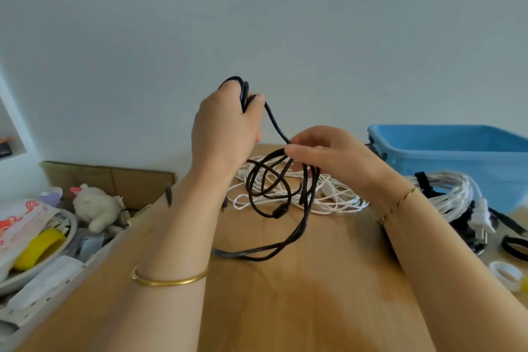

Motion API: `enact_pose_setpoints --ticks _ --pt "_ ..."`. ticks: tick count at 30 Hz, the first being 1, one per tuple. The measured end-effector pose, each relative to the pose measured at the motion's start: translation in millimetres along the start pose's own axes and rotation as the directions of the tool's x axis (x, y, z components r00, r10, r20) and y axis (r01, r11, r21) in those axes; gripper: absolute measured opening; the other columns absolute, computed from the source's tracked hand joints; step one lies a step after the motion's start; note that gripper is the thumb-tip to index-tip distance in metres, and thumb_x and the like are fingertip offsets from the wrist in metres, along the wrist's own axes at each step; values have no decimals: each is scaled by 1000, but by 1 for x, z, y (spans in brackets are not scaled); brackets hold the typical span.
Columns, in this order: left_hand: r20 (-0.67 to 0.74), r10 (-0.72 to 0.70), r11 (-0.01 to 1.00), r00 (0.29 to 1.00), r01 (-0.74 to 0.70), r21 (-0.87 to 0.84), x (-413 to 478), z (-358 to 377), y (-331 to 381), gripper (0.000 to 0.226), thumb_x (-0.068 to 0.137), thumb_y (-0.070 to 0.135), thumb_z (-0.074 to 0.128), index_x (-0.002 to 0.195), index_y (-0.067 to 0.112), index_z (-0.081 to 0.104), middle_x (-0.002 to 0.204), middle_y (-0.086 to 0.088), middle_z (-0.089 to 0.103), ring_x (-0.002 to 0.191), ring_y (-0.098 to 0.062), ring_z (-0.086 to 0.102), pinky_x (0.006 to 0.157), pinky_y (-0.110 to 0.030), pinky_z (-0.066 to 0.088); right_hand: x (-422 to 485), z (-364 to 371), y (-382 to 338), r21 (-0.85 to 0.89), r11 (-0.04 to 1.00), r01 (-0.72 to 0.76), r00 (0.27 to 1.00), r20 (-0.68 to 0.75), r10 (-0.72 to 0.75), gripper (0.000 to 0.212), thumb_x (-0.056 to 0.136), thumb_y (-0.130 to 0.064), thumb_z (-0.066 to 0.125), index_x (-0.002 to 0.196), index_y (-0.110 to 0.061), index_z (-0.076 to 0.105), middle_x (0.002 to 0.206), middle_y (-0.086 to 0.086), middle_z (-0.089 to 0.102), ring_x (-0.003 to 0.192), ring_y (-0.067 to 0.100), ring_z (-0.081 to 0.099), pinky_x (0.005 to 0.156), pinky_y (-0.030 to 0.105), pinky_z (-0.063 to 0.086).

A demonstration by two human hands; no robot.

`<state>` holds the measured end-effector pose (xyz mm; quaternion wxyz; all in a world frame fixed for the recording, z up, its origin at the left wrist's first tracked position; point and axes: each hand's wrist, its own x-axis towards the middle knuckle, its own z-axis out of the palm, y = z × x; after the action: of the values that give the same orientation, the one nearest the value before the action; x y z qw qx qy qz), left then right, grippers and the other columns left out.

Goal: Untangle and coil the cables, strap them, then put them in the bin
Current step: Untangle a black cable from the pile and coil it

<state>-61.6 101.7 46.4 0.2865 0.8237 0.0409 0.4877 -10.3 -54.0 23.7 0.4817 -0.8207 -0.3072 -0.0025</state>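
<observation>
My left hand (225, 126) is raised above the wooden table (300, 294) and grips a few loops of a black cable (270, 188). From there the cable runs down to my right hand (328, 154), which pinches it between thumb and fingers. Below my hands the black cable hangs in tangled loops onto the table. A loose white cable (337, 203) lies in a heap under it. A coiled white cable bundle (454, 194) with a black strap sits on the right, in front of the blue bin (457, 157).
Black straps (514, 247) and a roll of white tape (505, 274) lie at the right edge. Left of the table, a box holds a plush toy (95, 208), a bowl with a yellow roll (40, 250) and bags.
</observation>
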Motion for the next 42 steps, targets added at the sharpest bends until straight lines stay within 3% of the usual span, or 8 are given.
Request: enact_pose_setpoints --ticks 11,17,22,27,29,33,38,42 --pt "-196 -134 991 971 127 -46 10 -12 -18 26 94 27 47 81 5 51 55 6 59 54 -7 46 62 -29 36 9 -11 27 -17 979 -203 948 -255 192 17 82 9 60 88 -5 67 89 15 69 85 28 68 79 37 57" --pt "-403 -128 989 906 87 -118 17 -30 -20 18 93 25 44 79 15 48 53 9 55 52 -1 52 63 -23 37 16 -11 60 -602 710 -366 927 -167 336 20 88 2 48 98 4 66 87 16 64 81 28 62 75 33 53" --pt "-307 -117 990 945 86 -110 20 -36 -21 25 93 27 46 75 10 50 50 6 54 45 -2 48 60 -27 39 19 -6 54 -708 634 -311 941 -133 313 25 91 -1 46 103 -1 67 100 14 66 91 27 61 83 34 52" --pt "-25 -64 998 998 64 0 9 -11 -8 31 94 27 47 77 1 53 53 0 58 47 -2 47 52 -20 34 9 6 9 10 1000 -15 965 -260 17 26 99 -15 42 115 -14 63 106 1 68 99 15 63 92 31 49" --pt "12 -58 998 998 57 24 6 -7 -7 33 94 27 47 77 -1 53 53 -2 58 49 -6 47 52 -17 33 2 10 -9 336 940 56 982 -187 8 28 100 -29 42 110 -14 62 94 3 71 90 15 68 89 33 52" --pt "171 -128 986 977 144 -88 7 -10 -10 30 95 24 47 79 2 59 45 0 55 37 -7 39 50 -27 34 2 14 -10 359 928 103 980 -199 -32 15 97 -14 48 103 -7 61 65 4 53 51 16 52 62 36 53" --pt "771 -25 608 636 622 -494 3 -21 -3 27 93 22 47 85 1 63 33 7 31 28 -3 20 31 -14 21 10 11 5 468 852 233 897 -442 -3 18 98 -11 46 88 -13 61 60 -4 38 44 4 32 43 19 31" --pt "816 186 216 547 787 -577 7 -16 -2 36 89 28 42 93 0 64 33 11 34 25 -2 27 28 -10 23 10 28 12 565 801 198 946 -324 -5 22 100 -15 43 88 -14 61 57 -5 34 45 5 27 42 20 26"
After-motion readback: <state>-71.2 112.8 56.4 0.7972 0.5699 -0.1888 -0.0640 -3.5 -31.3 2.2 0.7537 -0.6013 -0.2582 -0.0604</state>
